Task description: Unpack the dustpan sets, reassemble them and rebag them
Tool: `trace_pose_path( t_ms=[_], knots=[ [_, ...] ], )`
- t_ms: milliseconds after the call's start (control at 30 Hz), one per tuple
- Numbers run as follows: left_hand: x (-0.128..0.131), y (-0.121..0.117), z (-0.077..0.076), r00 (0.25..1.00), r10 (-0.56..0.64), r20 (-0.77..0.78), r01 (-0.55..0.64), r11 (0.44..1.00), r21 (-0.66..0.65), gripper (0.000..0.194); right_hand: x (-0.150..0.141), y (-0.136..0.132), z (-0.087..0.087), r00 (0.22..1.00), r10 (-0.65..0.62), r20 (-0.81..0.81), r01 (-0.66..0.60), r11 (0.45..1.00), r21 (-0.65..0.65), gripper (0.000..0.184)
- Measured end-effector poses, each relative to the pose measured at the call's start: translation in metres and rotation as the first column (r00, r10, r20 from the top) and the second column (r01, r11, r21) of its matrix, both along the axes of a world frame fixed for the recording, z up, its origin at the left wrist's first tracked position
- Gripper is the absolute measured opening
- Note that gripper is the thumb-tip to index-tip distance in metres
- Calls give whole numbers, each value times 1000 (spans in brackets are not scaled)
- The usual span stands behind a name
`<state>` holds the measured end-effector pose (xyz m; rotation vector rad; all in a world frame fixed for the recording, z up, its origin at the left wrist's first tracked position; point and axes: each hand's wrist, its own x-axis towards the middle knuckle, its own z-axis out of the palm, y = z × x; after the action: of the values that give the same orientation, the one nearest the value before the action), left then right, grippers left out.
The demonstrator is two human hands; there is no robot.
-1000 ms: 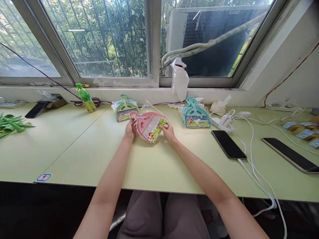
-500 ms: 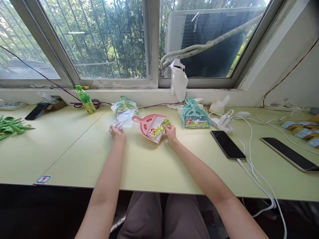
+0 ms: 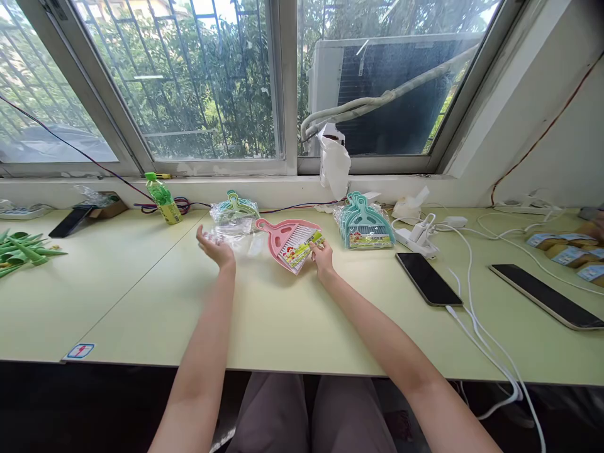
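My right hand [image 3: 322,257] grips a pink dustpan [image 3: 279,236] by its right side, where a small brush with white bristles and a yellow-green label [image 3: 302,250] lies in the pan. The pink handle points up and left. My left hand [image 3: 216,247] is open, fingers apart, beside crumpled clear plastic wrapping [image 3: 240,236]. Behind that wrapping lies a stack of green dustpans [image 3: 236,204] in clear bags. A second stack, of teal dustpans [image 3: 365,220] with labelled brushes, stands to the right of the pink one.
A green bottle [image 3: 163,198] stands at the back left, near green leaves [image 3: 26,251]. On the right are a phone [image 3: 429,279] on a white cable, a power strip [image 3: 418,239], a second dark device [image 3: 545,296] and brown packages [image 3: 569,251]. The table edge runs along the front.
My left hand has let go of the clear plastic and spread its fingers, shifting slightly left. The plastic now lies on the table. My right hand still holds the pink dustpan, almost unmoved.
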<state>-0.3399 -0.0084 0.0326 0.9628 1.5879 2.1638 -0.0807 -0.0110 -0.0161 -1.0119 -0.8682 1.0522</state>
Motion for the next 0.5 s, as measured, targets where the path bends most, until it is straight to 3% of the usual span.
trace_pose_path(
  t_ms=[100,133,200,267,333,367,500],
  knots=[
    [-2,-9,3,903,411,-123,-412,911,18,70,-1,0,1,1000,-12,-11,12,1000,-12,26],
    [0,-12,4,876,462,-137,-462,886,32,70,-1,1,2,1000,-18,-11,18,1000,-24,26],
    [11,-16,6,873,450,-189,-442,893,83,66,-1,1,3,999,-28,-16,28,998,-50,27],
    [32,-18,8,930,278,-240,-254,959,124,59,-1,3,4,999,-39,-38,37,998,-57,29],
    [60,-20,7,985,-61,-160,80,990,118,49,0,4,3,997,-43,-63,40,998,-47,32],
    [76,-20,5,952,-306,-33,307,945,113,46,1,5,3,996,-46,-70,43,998,-38,33],
    [123,-21,-10,781,-618,88,617,786,44,22,4,11,0,999,-39,2,39,999,-13,36]
  ],
)
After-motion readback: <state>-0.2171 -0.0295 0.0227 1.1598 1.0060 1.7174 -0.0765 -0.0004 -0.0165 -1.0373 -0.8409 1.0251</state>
